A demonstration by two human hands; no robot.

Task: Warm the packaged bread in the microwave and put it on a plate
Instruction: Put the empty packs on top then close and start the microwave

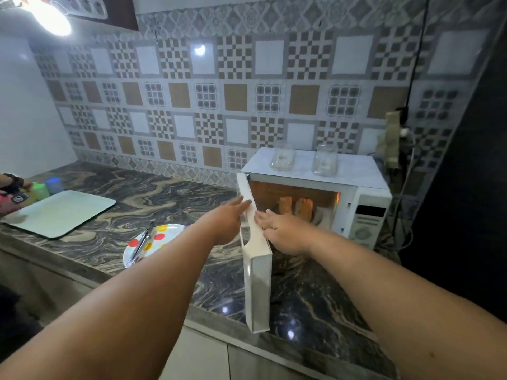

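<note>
The white microwave (pixel 365 204) stands on the marble counter at the right, lit inside, with its door (pixel 255 270) swung wide open toward me. Two pieces of browned bread (pixel 297 208) stand inside on something white. My left hand (pixel 229 218) lies flat against the door's outer side, fingers stretched out. On the door's inner side my right hand (pixel 282 231) rests with fingers spread, in front of the cavity and short of the bread. A white plate (pixel 170 231) with red and yellow dots lies on the counter left of the door, metal tongs (pixel 141 245) across it.
Two clear glass jars (pixel 282 156) stand on top of the microwave. A pale rectangular tray (pixel 60 212) lies at the counter's left, with green and blue cups (pixel 48 187) behind it and another person's hand (pixel 13 187) at the left edge. Cables hang right of the microwave.
</note>
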